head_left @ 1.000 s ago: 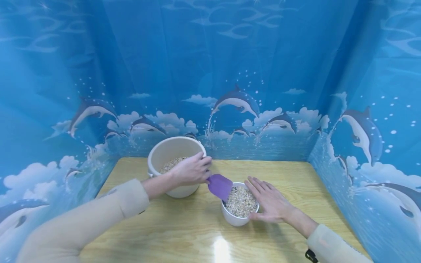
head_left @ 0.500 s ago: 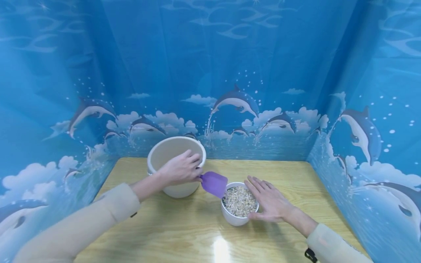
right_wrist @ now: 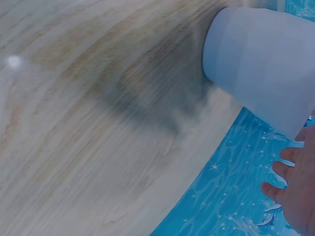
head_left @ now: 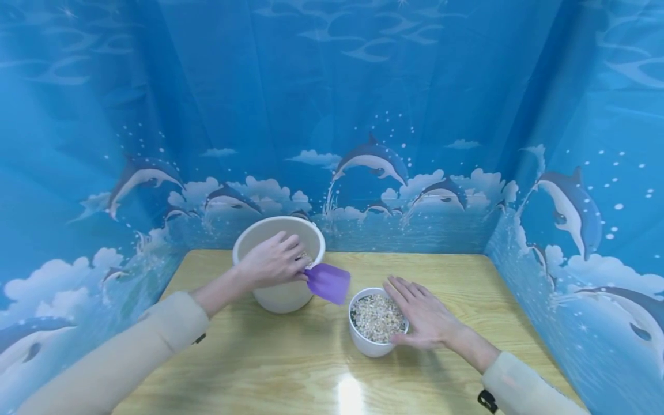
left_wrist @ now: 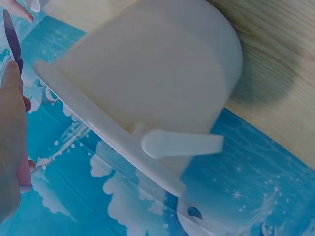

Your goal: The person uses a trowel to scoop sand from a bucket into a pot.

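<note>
My left hand [head_left: 272, 262] grips the handle of a purple scoop [head_left: 331, 283] above the right rim of a large cream bucket [head_left: 282, 298]. The scoop's blade points right, toward a small white pot [head_left: 367, 347] filled with pale gravel [head_left: 377, 318]. Fingers spread and fairly straight, my right hand [head_left: 424, 317] rests at the pot's right rim. Some gravel shows inside the bucket, mostly hidden by the left hand. The left wrist view shows the bucket's outer wall [left_wrist: 152, 73] and the scoop edge-on [left_wrist: 13, 39]. In the right wrist view, fingers lie beside the pot [right_wrist: 261, 64].
Both containers stand on a wood-grain table [head_left: 290, 369]. Blue dolphin-print sheeting [head_left: 332, 115] encloses its back and sides. A white bucket handle [left_wrist: 182, 144] sticks out from the bucket's rim in the left wrist view.
My left hand has moved left and slightly up with the scoop, away from the pot and over the bucket. The right hand stays at the pot.
</note>
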The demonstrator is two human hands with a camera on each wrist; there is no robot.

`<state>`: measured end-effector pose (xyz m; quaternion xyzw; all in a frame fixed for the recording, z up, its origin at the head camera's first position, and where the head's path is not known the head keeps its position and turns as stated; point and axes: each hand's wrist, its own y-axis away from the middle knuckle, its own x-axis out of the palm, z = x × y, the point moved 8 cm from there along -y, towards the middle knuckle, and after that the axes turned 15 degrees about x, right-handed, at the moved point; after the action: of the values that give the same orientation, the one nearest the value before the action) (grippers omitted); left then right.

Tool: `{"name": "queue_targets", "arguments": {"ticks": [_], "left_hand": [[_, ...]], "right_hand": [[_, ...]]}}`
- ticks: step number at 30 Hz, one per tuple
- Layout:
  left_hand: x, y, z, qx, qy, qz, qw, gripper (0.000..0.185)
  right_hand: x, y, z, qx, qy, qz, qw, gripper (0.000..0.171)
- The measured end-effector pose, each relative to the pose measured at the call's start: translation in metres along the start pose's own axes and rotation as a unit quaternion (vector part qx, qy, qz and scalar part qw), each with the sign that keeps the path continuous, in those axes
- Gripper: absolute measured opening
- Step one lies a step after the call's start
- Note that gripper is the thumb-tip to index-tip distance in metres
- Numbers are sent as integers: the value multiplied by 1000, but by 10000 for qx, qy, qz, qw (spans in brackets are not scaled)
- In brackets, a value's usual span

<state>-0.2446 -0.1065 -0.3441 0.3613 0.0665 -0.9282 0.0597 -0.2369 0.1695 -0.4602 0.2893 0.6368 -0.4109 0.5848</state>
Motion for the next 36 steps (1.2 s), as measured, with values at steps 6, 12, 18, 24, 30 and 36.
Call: {"name": "queue_targets", "arguments": {"ticks": [6,12,18,24,30,36], "left_hand": [[-1,14,10,-120,109,-99,9998,43],[0,28,19,-89,32,62,9999,44],[3,41,27,-47,28,348,9994,44],[7,54,39,-131,86,637,9978,44],[12,65,48,-178,129,651,9976,45],[14,73,58,-218,101,746,9969,44]], "right_hand": [[-9,-11,7,-87,-84,-109,9999,111],[-18,-30,16,-155,-71,-152,9997,108],[-26,-52,30,-190,78,-164,9997,108],[-32,-73,43,-127,137,-67,9998,108],[-32,-91,54,-25,189,19,9998,108],[-35,-111,68,55,281,178,9994,110]]}}
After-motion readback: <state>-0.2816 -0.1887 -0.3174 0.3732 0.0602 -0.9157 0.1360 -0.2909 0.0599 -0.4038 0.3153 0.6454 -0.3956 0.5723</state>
